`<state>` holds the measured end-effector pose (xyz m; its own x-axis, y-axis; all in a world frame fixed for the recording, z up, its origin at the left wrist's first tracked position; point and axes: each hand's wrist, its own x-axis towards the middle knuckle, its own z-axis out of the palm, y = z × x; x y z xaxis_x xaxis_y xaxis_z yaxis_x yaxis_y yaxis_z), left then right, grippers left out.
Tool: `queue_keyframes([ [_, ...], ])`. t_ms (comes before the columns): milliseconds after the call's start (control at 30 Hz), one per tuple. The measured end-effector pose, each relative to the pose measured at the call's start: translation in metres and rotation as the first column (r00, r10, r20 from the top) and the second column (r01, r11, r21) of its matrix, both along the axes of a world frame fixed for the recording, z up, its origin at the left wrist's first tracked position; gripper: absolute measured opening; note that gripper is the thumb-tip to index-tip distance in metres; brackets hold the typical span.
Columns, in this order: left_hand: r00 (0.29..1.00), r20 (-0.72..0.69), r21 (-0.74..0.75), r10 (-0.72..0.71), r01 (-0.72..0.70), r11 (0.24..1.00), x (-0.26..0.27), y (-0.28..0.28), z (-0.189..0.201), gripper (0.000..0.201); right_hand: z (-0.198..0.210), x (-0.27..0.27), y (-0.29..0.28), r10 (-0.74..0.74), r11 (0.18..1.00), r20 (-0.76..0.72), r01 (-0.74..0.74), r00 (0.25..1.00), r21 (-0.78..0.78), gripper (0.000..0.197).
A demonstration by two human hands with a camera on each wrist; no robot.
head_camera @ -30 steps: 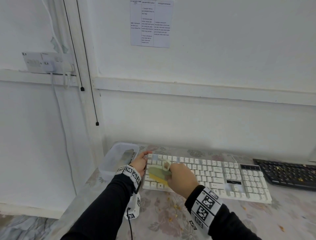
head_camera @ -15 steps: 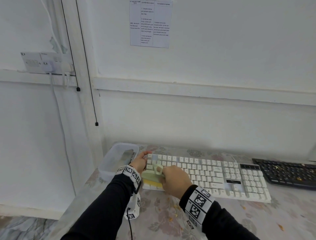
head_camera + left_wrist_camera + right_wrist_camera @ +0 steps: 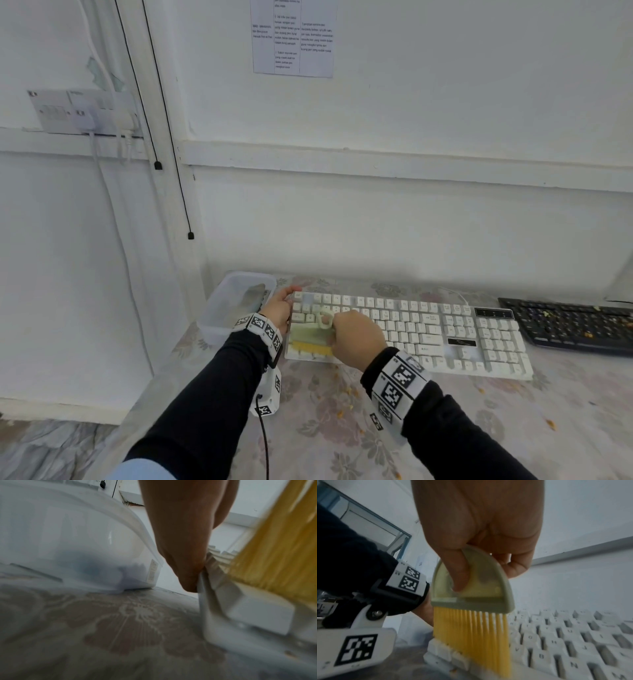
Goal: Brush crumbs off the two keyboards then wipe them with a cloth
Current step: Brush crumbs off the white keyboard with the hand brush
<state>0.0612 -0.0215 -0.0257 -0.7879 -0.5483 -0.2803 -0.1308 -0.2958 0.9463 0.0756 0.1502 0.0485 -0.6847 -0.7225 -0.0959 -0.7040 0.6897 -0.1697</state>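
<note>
Arms: both reach forward over the bench (image 3: 342, 428), sleeves dark (tagged bands at the wrists).
Right hand (image 3: 356, 337): fingers curled round the brush (image 3: 313, 337); yellow bristles down on the white keyboard (image 3: 428, 329), left end.
Left hand (image 3: 281, 310): fingers straight, pressed against the white keyboard's left edge.
Black keyboard (image 3: 568, 323): far right, crumbs on its keys.
Plastic tub (image 3: 222, 308): just left of the left hand; holds something grey-blue, possibly a cloth.

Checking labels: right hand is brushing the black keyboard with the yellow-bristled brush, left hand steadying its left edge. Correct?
Not quite. The brush in the right hand is on the white keyboard, as the head view shows; the black keyboard lies untouched to its right. The left hand does steady the left edge.
</note>
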Motion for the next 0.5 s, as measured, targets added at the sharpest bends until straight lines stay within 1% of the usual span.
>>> queue_keyframes([
  [67,1.000,-0.012,0.013,0.004,-0.004,1.000,-0.002,0.000,-0.003,0.027,0.005,-0.005,0.008,-0.008,0.998,-0.048,0.012,0.999,0.066,0.017],
  [100,1.000,-0.011,0.006,0.000,0.000,1.000,-0.001,0.000,-0.003,0.027,0.009,-0.006,0.011,-0.013,0.997,-0.065,0.017,0.998,0.074,0.019],
  [200,1.000,-0.027,0.002,0.005,-0.005,1.000,-0.001,0.000,-0.003,0.031,0.016,-0.006,0.011,-0.012,1.000,-0.088,0.012,0.996,-0.010,0.016],
  [267,1.000,-0.028,0.004,0.006,-0.006,1.000,-0.001,0.000,-0.002,0.032,0.015,0.000,0.004,0.018,0.999,-0.075,-0.022,0.997,-0.043,0.015],
  [300,1.000,-0.024,0.004,0.008,-0.008,1.000,-0.001,0.000,-0.001,0.032,0.012,0.003,0.001,0.032,0.999,-0.052,-0.034,0.998,-0.040,0.019],
  [333,1.000,-0.019,0.004,0.010,-0.010,1.000,-0.001,0.000,-0.001,0.031,0.008,0.006,-0.001,0.039,0.999,-0.025,-0.039,0.999,-0.028,0.021],
  [400,1.000,-0.018,0.006,0.005,-0.005,1.000,-0.002,-0.001,-0.002,0.030,0.001,0.006,0.000,0.027,1.000,0.001,-0.027,1.000,0.014,0.017],
  [467,1.000,-0.029,0.002,-0.001,0.001,1.000,-0.002,-0.002,-0.004,0.031,0.000,0.004,0.005,0.001,0.998,-0.026,0.000,1.000,0.055,0.016],
  [500,0.999,-0.034,0.001,-0.003,0.003,1.000,-0.003,-0.002,-0.006,0.031,0.002,0.003,0.008,-0.010,0.999,-0.042,0.012,0.999,0.053,0.015],
])
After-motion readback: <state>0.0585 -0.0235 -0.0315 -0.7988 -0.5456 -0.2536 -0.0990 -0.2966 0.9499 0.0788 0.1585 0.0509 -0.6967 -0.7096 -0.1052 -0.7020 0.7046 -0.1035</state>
